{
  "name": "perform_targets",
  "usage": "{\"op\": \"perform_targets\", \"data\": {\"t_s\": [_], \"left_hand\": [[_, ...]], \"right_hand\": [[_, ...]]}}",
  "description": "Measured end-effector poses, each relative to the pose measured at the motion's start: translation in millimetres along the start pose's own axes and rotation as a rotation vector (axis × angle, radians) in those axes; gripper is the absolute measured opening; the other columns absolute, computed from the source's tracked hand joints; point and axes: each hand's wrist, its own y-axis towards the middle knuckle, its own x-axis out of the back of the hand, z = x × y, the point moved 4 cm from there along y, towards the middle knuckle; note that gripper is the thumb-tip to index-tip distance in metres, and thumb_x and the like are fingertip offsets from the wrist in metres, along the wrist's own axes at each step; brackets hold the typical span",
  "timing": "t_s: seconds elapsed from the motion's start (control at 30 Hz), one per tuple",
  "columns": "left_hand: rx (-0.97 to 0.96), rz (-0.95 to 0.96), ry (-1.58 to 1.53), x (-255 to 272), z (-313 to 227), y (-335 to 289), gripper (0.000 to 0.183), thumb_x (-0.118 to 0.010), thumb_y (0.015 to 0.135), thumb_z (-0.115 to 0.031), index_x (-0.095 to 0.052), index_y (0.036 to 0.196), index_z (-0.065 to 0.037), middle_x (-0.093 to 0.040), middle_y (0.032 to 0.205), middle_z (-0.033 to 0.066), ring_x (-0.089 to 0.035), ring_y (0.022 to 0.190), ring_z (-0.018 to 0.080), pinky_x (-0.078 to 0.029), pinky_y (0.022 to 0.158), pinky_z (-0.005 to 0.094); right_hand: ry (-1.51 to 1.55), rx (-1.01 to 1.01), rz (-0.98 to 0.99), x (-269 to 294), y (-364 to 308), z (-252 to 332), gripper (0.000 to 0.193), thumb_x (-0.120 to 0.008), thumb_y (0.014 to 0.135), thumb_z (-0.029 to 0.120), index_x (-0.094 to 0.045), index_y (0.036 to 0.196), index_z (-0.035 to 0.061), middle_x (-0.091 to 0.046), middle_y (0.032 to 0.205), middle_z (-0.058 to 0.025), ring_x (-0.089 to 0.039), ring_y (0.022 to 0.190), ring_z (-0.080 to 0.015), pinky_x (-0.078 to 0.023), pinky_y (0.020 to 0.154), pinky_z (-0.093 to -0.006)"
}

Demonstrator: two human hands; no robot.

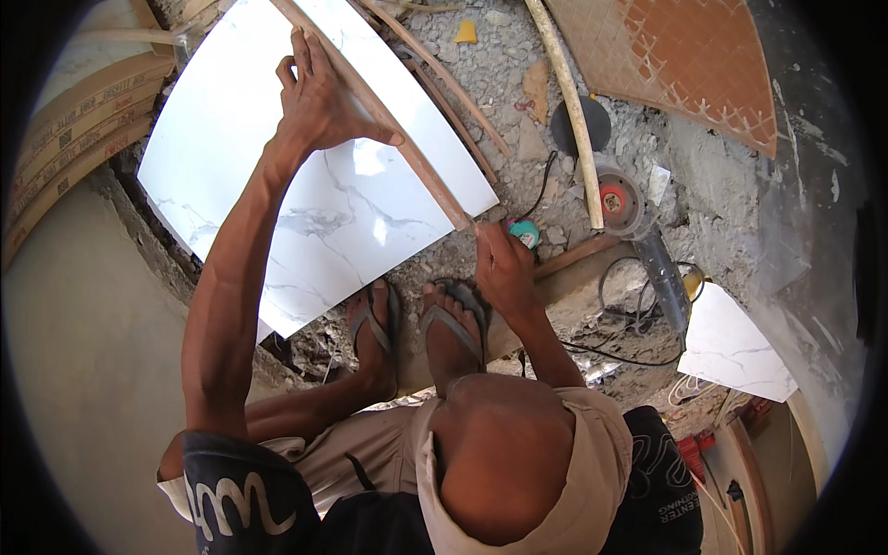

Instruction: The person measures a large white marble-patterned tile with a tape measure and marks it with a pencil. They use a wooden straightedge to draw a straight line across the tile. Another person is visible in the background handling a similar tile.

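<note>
A large white tile point(319, 208) with grey marbling lies on the rubble in front of me. Across it runs a narrow wooden strip point(421, 176), slanting from the far side to the near right edge. My left hand point(319, 106) presses on this strip, its thumb and fingers spread apart along the wood. At the strip's near end, by the tile's edge, my right hand point(504, 264) is closed in a pinch. Something thin shows at its fingertips, too small to name. Just right of that hand sits a small turquoise tape measure point(524, 233).
An angle grinder point(638, 227) with a black cable lies to the right, near a wooden stick point(575, 120) and a dark disc point(592, 123). A brown-backed tile point(689, 55) is at the far right, a white tile piece point(731, 342) nearer. Stacked boxes point(88, 139) stand left.
</note>
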Motion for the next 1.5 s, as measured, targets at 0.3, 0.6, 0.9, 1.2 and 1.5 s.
{"op": "perform_targets", "data": {"t_s": [0.3, 0.6, 0.9, 1.2, 1.5], "left_hand": [[0.004, -0.013, -0.007, 1, -1, -2, 0.179, -0.090, 0.022, -0.081, -0.017, 0.143, 0.029, -0.018, 0.148, 0.0526, -0.017, 0.144, 0.0593, -0.023, 0.118, 0.0571], [0.022, 0.019, -0.001, -2, -1, 0, 0.179, -0.090, 0.022, -0.081, -0.018, 0.144, 0.028, -0.019, 0.148, 0.0519, -0.015, 0.147, 0.0582, -0.020, 0.118, 0.0581], [0.024, 0.013, 0.004, -2, -1, 0, 0.178, -0.089, 0.022, -0.082, -0.019, 0.145, 0.027, -0.019, 0.149, 0.0510, -0.016, 0.146, 0.0583, -0.020, 0.118, 0.0584], [0.038, 0.009, -0.033, 1, 0, -1, 0.177, -0.091, 0.021, -0.079, -0.020, 0.143, 0.028, -0.018, 0.150, 0.0503, -0.015, 0.146, 0.0575, -0.020, 0.118, 0.0587], [0.027, 0.017, -0.029, 2, -1, 0, 0.178, -0.091, 0.020, -0.079, -0.019, 0.142, 0.030, -0.018, 0.148, 0.0523, -0.018, 0.145, 0.0581, -0.020, 0.118, 0.0579]], "right_hand": [[0.016, -0.044, 0.039, 2, -5, 0, 0.002, -0.059, 0.095, -0.001, -0.058, 0.097, -0.0006, -0.062, 0.081, -0.0216, -0.061, 0.073, -0.0428, -0.048, 0.061, -0.0452], [0.038, 0.055, 0.051, -17, 45, 15, 0.005, -0.059, 0.094, -0.001, -0.057, 0.099, -0.0018, -0.063, 0.082, -0.0219, -0.062, 0.072, -0.0434, -0.048, 0.062, -0.0480], [-0.014, 0.085, 0.011, -28, 53, 13, 0.006, -0.061, 0.093, -0.001, -0.058, 0.098, -0.0004, -0.063, 0.079, -0.0217, -0.063, 0.069, -0.0420, -0.048, 0.057, -0.0462], [-0.051, 0.065, 0.066, -13, 34, 14, 0.004, -0.060, 0.094, 0.000, -0.056, 0.095, -0.0006, -0.062, 0.078, -0.0197, -0.063, 0.068, -0.0408, -0.048, 0.059, -0.0460], [-0.050, 0.080, 0.066, -23, 53, 20, 0.006, -0.059, 0.094, 0.001, -0.054, 0.091, 0.0002, -0.061, 0.075, -0.0195, -0.062, 0.064, -0.0414, -0.048, 0.057, -0.0472]]}}
